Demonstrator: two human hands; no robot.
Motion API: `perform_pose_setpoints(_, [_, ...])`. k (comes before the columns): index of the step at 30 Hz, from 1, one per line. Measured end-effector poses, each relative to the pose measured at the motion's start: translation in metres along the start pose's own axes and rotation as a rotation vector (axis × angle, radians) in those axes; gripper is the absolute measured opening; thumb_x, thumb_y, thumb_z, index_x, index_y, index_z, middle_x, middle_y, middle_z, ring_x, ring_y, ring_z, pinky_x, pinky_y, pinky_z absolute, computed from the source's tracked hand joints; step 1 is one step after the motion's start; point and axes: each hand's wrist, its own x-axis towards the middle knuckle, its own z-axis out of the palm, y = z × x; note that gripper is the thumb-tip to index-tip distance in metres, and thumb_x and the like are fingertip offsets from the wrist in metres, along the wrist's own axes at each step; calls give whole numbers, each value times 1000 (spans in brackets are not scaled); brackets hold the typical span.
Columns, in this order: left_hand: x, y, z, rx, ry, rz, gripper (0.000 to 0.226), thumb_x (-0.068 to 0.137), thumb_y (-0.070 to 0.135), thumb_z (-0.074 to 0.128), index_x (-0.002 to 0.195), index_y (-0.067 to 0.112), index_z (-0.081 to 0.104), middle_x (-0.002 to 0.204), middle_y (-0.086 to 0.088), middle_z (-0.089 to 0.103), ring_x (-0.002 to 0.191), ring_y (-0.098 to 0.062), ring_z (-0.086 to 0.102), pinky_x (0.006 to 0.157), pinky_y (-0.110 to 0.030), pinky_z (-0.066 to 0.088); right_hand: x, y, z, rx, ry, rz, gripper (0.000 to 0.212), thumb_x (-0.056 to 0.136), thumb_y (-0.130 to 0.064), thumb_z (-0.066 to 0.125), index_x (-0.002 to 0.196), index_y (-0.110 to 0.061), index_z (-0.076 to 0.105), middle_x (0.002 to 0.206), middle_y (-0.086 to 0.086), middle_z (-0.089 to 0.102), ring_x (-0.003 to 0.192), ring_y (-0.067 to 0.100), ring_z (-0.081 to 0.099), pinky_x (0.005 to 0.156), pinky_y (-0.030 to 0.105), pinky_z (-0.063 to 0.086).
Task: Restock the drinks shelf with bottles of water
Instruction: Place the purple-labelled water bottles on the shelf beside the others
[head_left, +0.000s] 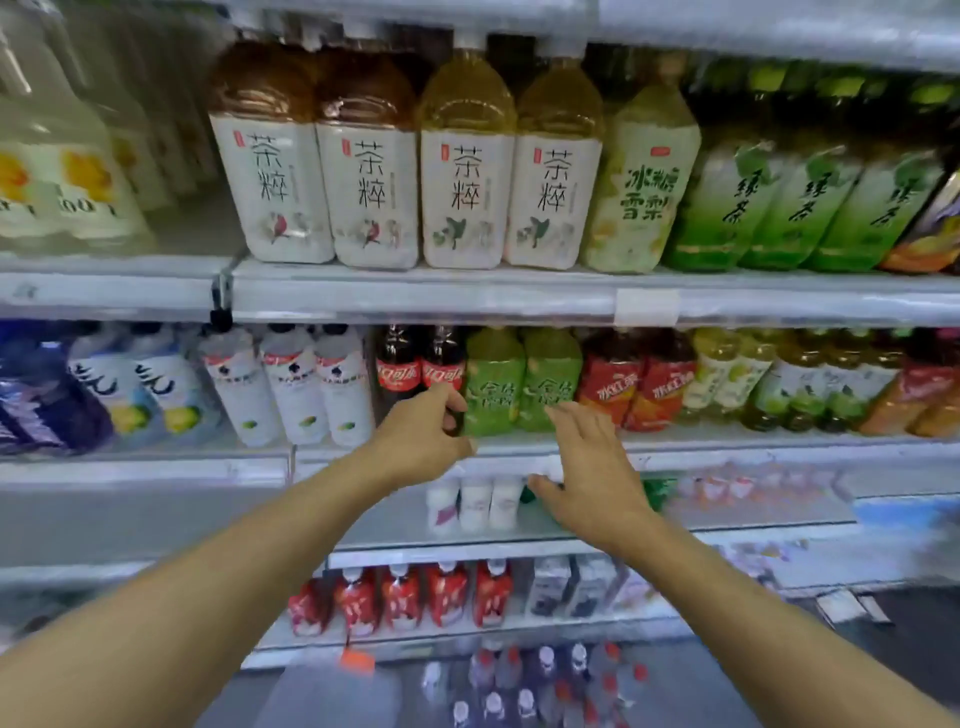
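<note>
My left hand (423, 434) reaches to the second shelf (727, 449) and curls around the base of a dark cola bottle (444, 364) with a red label. A second cola bottle (399, 366) stands just left of it. My right hand (589, 470) hovers with fingers spread in front of two green-labelled bottles (522, 382), holding nothing. Clear water bottles (524, 686) with red and white caps stand packed together at the bottom of the view, below the lowest shelf.
Large tea bottles (415, 197) fill the top shelf. White-labelled bottles (291, 387) stand left of the colas, red and orange ones (636, 387) to the right. Small white bottles (475, 501) and red pouches (402, 597) fill lower shelves. An orange tag (357, 661) hangs low.
</note>
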Motion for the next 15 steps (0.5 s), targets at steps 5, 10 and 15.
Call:
perform_pose_setpoints(5, [0, -56, 53, -49, -94, -158, 35, 83, 19, 68, 113, 18, 50, 112, -4, 54, 84, -17, 56, 63, -20, 44, -8, 22, 68, 13, -147, -21, 73, 91, -38, 56, 148, -13, 19, 155, 8, 15, 142, 25, 10, 115, 37, 18])
perform_pose_setpoints(10, [1, -111, 110, -31, -99, -263, 40, 79, 18, 71, 114, 16, 51, 103, 0, 58, 92, -22, 58, 76, -22, 42, -11, 45, 139, 31, -298, -33, 72, 92, -34, 54, 149, -12, 16, 156, 8, 16, 143, 25, 11, 116, 34, 13])
perform_pose_setpoints(15, [-1, -165, 166, -40, -118, -352, 36, 79, 12, 70, 111, 11, 53, 96, -6, 59, 90, -25, 58, 88, -36, 47, -17, 65, 214, 45, -407, -48, 70, 91, -31, 54, 149, -13, 18, 155, 7, 18, 142, 24, 15, 115, 30, 14])
